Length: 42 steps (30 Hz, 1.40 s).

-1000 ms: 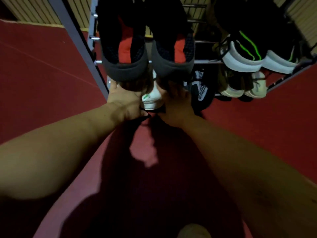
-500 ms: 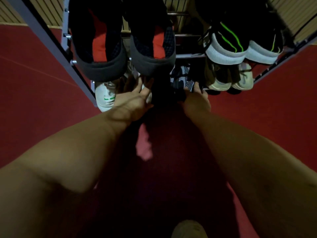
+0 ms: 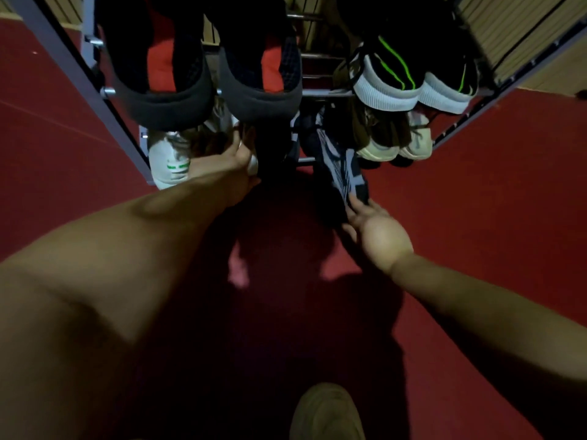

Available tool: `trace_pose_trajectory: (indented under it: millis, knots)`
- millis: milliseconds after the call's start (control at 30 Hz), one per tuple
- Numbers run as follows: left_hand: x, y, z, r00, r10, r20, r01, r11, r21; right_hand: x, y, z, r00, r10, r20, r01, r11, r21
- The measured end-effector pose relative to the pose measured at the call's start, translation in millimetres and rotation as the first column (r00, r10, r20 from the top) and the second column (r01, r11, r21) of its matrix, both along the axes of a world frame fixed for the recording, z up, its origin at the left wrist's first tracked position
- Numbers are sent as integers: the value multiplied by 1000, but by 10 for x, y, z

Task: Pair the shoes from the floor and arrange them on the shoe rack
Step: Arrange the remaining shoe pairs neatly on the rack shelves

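Pushing patterned shoe (image 3: pixel 344 173) into shoe rack (image 3: pixel 79 81) bottom tier with straight-fingered right hand (image 3: pixel 378 233), likely seating pair, bracing white shoe (image 3: pixel 168 157) with left hand (image 3: pixel 228 166), fingers' state untellable.

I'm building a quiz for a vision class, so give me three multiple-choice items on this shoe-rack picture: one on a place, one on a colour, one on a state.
1. Where does the green-striped black pair sit?
A) in a box
B) on the upper tier of the rack, above the cream pair
C) under a chair

2. What colour is the lining of the two big black shoes at upper left?
A) blue
B) red
C) yellow

3. How is the right hand?
A) a fist, holding nothing
B) lifting a boot
C) open, fingers on the heel end of the patterned sneaker

Answers: 1 B, its white soles overhang the cream pair; 2 B, red shows inside both shoes; 3 C, straight fingers touch the sneaker.
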<state>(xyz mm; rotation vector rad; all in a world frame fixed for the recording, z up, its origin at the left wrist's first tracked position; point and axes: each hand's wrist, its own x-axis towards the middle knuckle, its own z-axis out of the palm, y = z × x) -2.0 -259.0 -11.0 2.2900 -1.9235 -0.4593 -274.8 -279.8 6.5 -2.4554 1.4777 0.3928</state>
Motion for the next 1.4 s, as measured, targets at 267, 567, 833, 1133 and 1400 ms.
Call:
trace_pose_trajectory:
  millis: [267,567,833,1133,1400]
  knots:
    - [-43,23,57,999,5,38,-6,1000,21,-12,87,128,925,-371,86,366,928,62]
    - [10,-14,-14,975,-73,211,54,994,93,699,-420,-73,769,-627,124,589,770,244]
    - [21,-58,-69,989,-9,150,10,1000,-5,317,-562,-36,927,-370,67,355,920,165]
    - [71,-147,-190,982,-61,178,55,998,40,-677,-227,24,854,390,-344,-259,892,370]
    - [66,-109,-149,1000,-16,20,15,1000,16,207,-187,35,422,861,-282,-892,450,39]
